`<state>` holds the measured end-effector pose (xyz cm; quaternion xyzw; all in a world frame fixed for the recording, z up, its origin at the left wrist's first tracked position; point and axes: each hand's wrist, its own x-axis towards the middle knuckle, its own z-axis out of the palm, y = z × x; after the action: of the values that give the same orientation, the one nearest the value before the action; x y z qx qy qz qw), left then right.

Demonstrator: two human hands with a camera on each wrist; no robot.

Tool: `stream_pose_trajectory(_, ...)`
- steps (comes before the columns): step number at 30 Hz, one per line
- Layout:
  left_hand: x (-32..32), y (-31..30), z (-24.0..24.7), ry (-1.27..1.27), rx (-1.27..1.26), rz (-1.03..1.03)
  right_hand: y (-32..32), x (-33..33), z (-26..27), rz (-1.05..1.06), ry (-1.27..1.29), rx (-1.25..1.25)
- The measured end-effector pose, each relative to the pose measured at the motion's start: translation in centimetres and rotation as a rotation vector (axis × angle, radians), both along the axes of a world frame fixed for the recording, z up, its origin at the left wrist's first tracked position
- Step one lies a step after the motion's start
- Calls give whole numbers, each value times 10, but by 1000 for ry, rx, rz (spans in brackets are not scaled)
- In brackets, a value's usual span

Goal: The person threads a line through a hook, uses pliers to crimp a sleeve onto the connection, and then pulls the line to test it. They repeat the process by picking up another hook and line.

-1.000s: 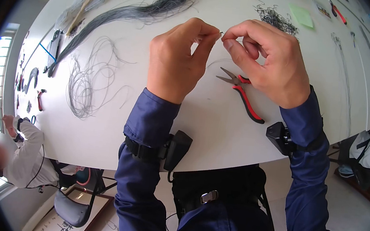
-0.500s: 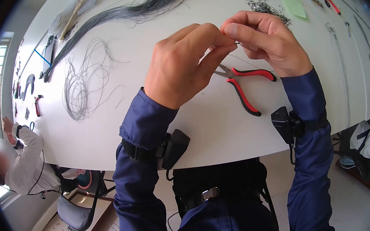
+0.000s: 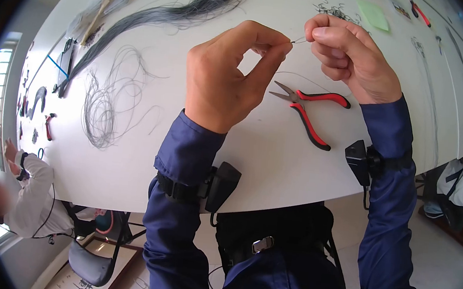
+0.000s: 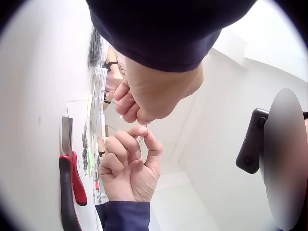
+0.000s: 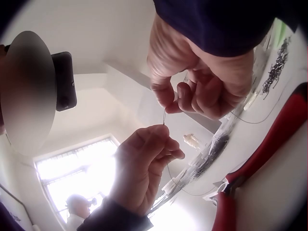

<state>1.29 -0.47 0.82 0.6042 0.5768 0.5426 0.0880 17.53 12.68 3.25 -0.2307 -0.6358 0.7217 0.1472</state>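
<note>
High over the white table [image 3: 263, 165], both hands meet at a thin grey line [image 3: 300, 40]. My left hand [image 3: 227, 76] pinches a tiny dark piece on the line between thumb and forefinger; its exact kind I cannot tell. Thumb and forefinger of my right hand [image 3: 356, 59] pinch the line a short way to the right, the other fingers curled in. In the right wrist view a narrow loop of line [image 5: 164, 117] spans the gap between the fingertips. Red-and-black pliers [image 3: 313, 131] lie spread on the table below the hands.
A long bundle of grey strands [image 3: 160, 16] lies at left, beside a loose tangle of line [image 3: 96, 113]. Beyond the right hand are small dark hook-like pieces [image 3: 333, 11], a green paper [image 3: 373, 15] and another pair of pliers [image 3: 420, 13]. Other people sit at both sides.
The hands came together, the right hand's fingertips over the left's, then parted. The right hand has turned and drawn off to the right, with line now showing between them. The pliers stay put.
</note>
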Motion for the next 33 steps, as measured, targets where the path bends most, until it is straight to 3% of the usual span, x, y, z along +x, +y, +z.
stream_pose_trajectory(14, 2, 4, -1, -261, 58, -21, -5, 0, 3, -56, -27, 165)
stream_pose_trajectory(23, -1, 1, -1, -112, 17, -50, -14, -4, 4, -107, -8, 137)
stream_pose_trajectory(33, 0, 1, 0, -127, -19, -63, -17, -7, 2, -124, -15, 129)
